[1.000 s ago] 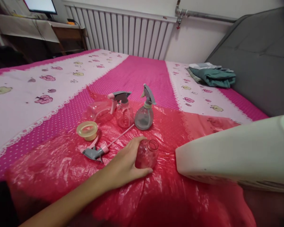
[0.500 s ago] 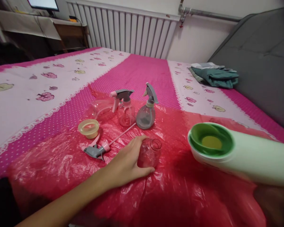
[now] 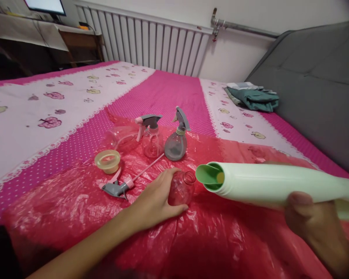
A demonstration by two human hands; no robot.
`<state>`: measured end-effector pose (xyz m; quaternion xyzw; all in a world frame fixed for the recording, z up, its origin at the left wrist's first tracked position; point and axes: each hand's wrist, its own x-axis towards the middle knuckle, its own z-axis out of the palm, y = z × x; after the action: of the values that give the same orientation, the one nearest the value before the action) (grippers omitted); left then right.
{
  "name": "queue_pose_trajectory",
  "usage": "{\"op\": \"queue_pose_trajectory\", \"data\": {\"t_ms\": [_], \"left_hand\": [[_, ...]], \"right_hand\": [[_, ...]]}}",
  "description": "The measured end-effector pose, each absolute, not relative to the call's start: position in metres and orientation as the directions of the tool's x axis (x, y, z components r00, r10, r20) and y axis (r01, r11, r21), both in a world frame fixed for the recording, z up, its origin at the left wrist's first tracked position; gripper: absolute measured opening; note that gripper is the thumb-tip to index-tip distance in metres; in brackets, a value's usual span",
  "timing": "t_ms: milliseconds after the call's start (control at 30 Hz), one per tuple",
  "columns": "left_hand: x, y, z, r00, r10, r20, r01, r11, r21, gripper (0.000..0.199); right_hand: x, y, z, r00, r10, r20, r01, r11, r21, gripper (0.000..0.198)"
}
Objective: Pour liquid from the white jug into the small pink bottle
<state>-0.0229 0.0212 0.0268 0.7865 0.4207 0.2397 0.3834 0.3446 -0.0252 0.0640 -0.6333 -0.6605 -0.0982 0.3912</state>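
Note:
My left hand (image 3: 159,193) is wrapped round a clear, uncapped spray bottle (image 3: 180,190), tilted a little to the right on the red plastic sheet (image 3: 221,240). In my right hand (image 3: 314,221) is a large pale green detergent bottle (image 3: 261,180), held nearly level. Its dark green pouring spout (image 3: 208,174) points left, close beside the small bottle's mouth; a narrow gap seems to lie between them. No liquid shows coming out. Left of my left hand lies a grey and pink spray head (image 3: 116,188) with a long pink tube.
Two spray bottles with heads on, one pink-tinted (image 3: 152,141) and one grey (image 3: 176,145), stand behind my left hand. A yellowish cap (image 3: 107,161) sits on the sheet at left. Folded clothes (image 3: 251,97) lie at the back right, by a grey headboard (image 3: 314,73).
The detergent bottle has moved left, its spout now beside the small bottle's mouth and turned more sideways. My right hand has come into clear view. My left hand keeps its hold.

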Motion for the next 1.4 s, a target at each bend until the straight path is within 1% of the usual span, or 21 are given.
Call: {"op": "queue_pose_trajectory", "data": {"t_ms": [100,300,400,533,600,767,900,967,1133,1200,1300,1400], "left_hand": [[-0.023,0.021,0.025,0.530,0.846,0.064,0.480,-0.361,0.800,0.085],[-0.023,0.021,0.024,0.531,0.844,0.080,0.476,-0.375,0.796,0.084],[-0.022,0.021,0.024,0.534,0.841,0.090,0.465,-0.381,0.799,0.084],[-0.021,0.021,0.023,0.526,0.844,0.108,0.466,-0.392,0.793,0.083],[-0.021,0.021,0.022,0.529,0.841,0.113,0.465,-0.398,0.791,0.083],[-0.021,0.021,0.021,0.535,0.835,0.131,0.450,-0.412,0.792,0.081],[-0.021,0.022,0.022,0.539,0.833,0.126,0.453,-0.413,0.790,0.081],[-0.020,0.022,0.022,0.539,0.833,0.123,0.456,-0.411,0.789,0.083],[-0.020,0.022,0.022,0.540,0.832,0.125,0.454,-0.413,0.790,0.081],[-0.020,0.021,0.023,0.541,0.832,0.124,0.454,-0.413,0.789,0.082],[-0.020,0.021,0.023,0.542,0.831,0.121,0.462,-0.415,0.784,0.082],[-0.020,0.022,0.023,0.541,0.832,0.124,0.468,-0.420,0.777,0.080]], "right_hand": [[0.343,-0.024,0.067,0.102,0.769,0.631,0.923,0.163,-0.347,0.078],[0.337,-0.019,0.078,0.081,0.823,0.562,0.942,0.121,-0.313,0.093],[0.336,-0.018,0.087,0.036,0.833,0.552,0.955,0.134,-0.265,0.092],[0.337,-0.018,0.096,-0.097,0.780,0.618,0.969,0.215,-0.119,0.083],[0.336,-0.019,0.099,-0.145,0.757,0.637,0.969,0.240,-0.065,0.078],[0.332,-0.019,0.107,-0.194,0.764,0.616,0.952,0.298,-0.069,0.068],[0.332,-0.018,0.112,-0.245,0.728,0.641,0.949,0.314,0.006,0.064],[0.332,-0.017,0.112,-0.245,0.731,0.636,0.950,0.312,0.008,0.065],[0.328,-0.015,0.114,-0.195,0.769,0.609,0.953,0.294,-0.067,0.073],[0.328,-0.015,0.114,-0.179,0.776,0.605,0.960,0.273,-0.066,0.076],[0.330,-0.014,0.114,-0.211,0.748,0.629,0.962,0.272,-0.001,0.079],[0.332,-0.014,0.116,-0.286,0.690,0.664,0.950,0.297,0.100,0.071]]}}
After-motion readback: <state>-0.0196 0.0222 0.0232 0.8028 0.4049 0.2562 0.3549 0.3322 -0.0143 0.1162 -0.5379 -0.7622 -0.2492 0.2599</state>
